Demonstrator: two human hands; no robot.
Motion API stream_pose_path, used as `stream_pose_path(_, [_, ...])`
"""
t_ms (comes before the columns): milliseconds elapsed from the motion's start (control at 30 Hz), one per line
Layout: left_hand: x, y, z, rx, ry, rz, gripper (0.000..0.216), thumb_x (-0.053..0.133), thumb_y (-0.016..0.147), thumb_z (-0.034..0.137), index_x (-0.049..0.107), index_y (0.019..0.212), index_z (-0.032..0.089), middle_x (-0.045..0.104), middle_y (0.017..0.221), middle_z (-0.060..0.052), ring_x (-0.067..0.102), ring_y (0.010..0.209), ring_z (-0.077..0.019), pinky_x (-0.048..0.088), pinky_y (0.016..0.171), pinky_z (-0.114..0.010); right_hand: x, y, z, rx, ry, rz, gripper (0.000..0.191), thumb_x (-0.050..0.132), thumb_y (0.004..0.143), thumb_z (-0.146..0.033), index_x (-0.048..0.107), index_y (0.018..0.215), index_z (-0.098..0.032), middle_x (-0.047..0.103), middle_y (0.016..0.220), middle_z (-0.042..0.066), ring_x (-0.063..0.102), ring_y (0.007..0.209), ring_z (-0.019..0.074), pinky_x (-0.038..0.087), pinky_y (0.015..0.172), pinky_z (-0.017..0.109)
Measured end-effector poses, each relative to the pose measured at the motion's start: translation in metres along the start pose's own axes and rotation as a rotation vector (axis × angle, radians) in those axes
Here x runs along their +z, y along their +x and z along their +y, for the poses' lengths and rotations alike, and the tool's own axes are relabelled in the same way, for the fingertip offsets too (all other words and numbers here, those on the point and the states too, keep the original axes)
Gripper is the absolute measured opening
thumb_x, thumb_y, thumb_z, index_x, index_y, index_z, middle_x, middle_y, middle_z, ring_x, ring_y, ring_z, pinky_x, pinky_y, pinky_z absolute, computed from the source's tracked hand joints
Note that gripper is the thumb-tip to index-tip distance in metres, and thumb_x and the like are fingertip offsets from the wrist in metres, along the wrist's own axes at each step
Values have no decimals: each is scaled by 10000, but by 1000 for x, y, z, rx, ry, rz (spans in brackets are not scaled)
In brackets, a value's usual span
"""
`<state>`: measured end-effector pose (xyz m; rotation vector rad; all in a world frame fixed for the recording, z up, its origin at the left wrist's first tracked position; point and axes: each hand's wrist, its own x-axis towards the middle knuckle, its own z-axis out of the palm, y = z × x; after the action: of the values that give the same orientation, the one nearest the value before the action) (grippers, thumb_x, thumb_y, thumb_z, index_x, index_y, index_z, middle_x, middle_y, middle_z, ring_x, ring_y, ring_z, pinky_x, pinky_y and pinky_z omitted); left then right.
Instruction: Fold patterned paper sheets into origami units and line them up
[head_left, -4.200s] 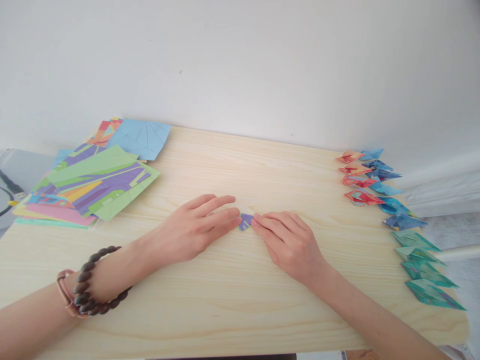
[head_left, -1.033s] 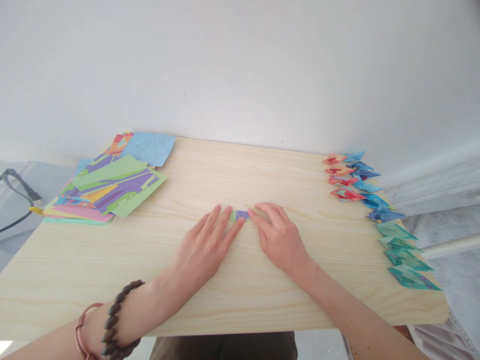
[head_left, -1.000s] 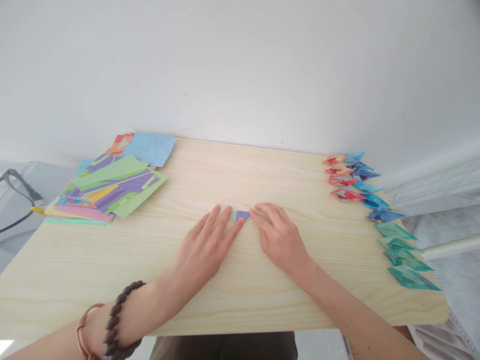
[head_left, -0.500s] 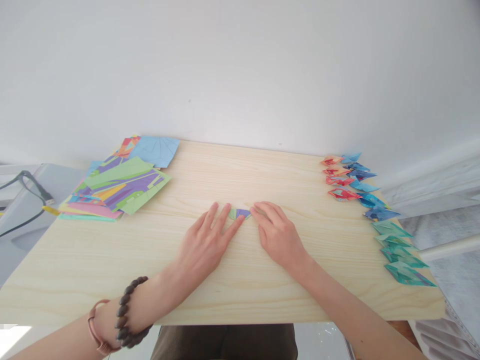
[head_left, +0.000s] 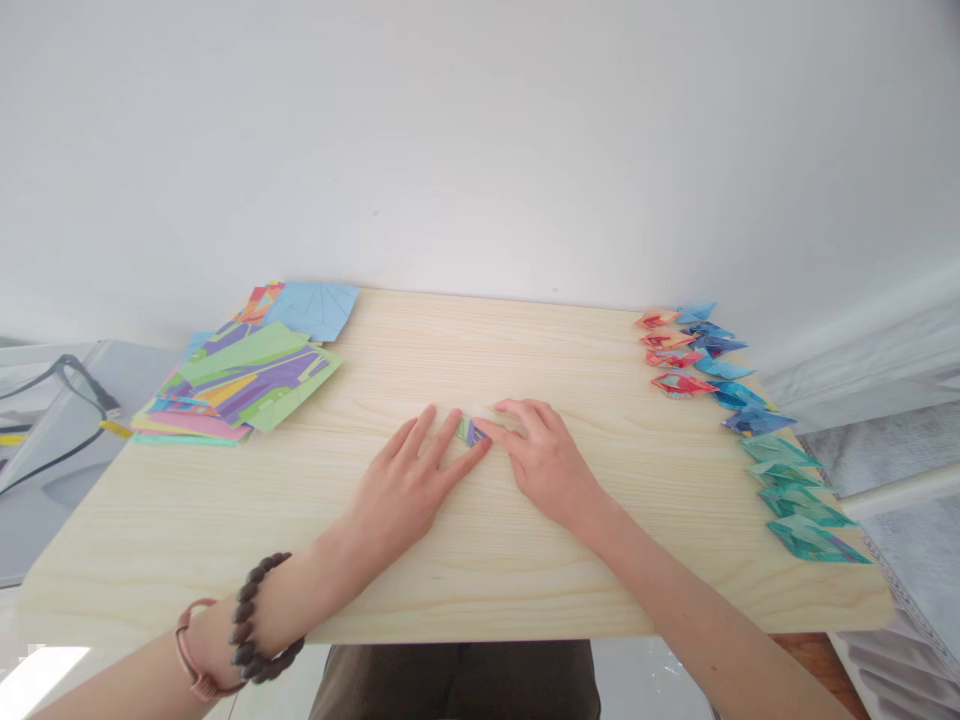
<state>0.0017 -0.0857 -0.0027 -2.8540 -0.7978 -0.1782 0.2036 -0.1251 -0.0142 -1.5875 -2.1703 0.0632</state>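
A small folded piece of origami paper (head_left: 470, 432), green and purple, lies on the wooden table between my hands. My left hand (head_left: 409, 480) is open and palm down, its fingers spread, with fingertips pressing the paper's left and near edges. From the right, my right hand (head_left: 551, 465) puts one fingertip on the paper's right end. Its other fingers are apart and slightly bent, just above and right of the paper. The fingers hide part of the paper.
At the left lies an untidy stack of patterned paper sheets (head_left: 274, 375) with a light blue sheet (head_left: 313, 311) behind. Along the right edge stand folded paper pieces in red (head_left: 682, 385), blue (head_left: 757, 420) and green (head_left: 814, 540). A black cable (head_left: 90, 385) hangs beyond the left edge.
My right fingertip has moved left onto the paper. The paper's right end, which stuck out toward my right hand, now looks shorter. My left hand has stayed nearly still.
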Motion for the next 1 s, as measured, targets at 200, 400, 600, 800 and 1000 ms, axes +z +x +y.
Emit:
stream_pose_path(200, [-2,-1,2,-27,38,-3,597,409,806,18,379,1346,272,420,1368,-132,379,1262,-327,440,943,-441,3,-1,3,18,29,4,466,388,844,-25,573,1196,-268,507,1190,90,432,1108,210,418,948,393])
stream_pose_path(400, [-4,-1,0,-30,13,-49,649,395,783,-6,358,1355,298,382,1399,-114,343,1286,-321,432,953,-436,5,-5,5,16,72,29,435,364,844,-21,607,1150,-212,514,1160,105,445,1109,204,421,972,393])
stream_pose_path(600, [-1,-5,-4,-30,-35,-77,663,355,774,-8,300,1392,225,356,1420,-94,272,1323,-307,398,990,-426,4,-6,6,-5,73,36,446,355,837,-12,598,1164,-193,524,1183,104,451,1133,203,404,1000,407])
stream_pose_path(800, [1,-3,-6,-25,-36,-66,590,359,804,8,369,1357,211,371,1410,-92,315,1300,-309,405,979,-429,3,-7,9,-44,87,71,395,347,842,-28,628,1097,-137,567,1190,97,456,1154,198,382,1031,382])
stream_pose_path(1000, [-7,6,-7,-63,-62,-37,433,411,877,118,436,1294,233,503,1265,-84,423,1196,-276,432,930,-401,0,-4,4,43,128,63,333,468,839,-177,591,1149,-186,555,1182,79,472,1111,213,397,991,389])
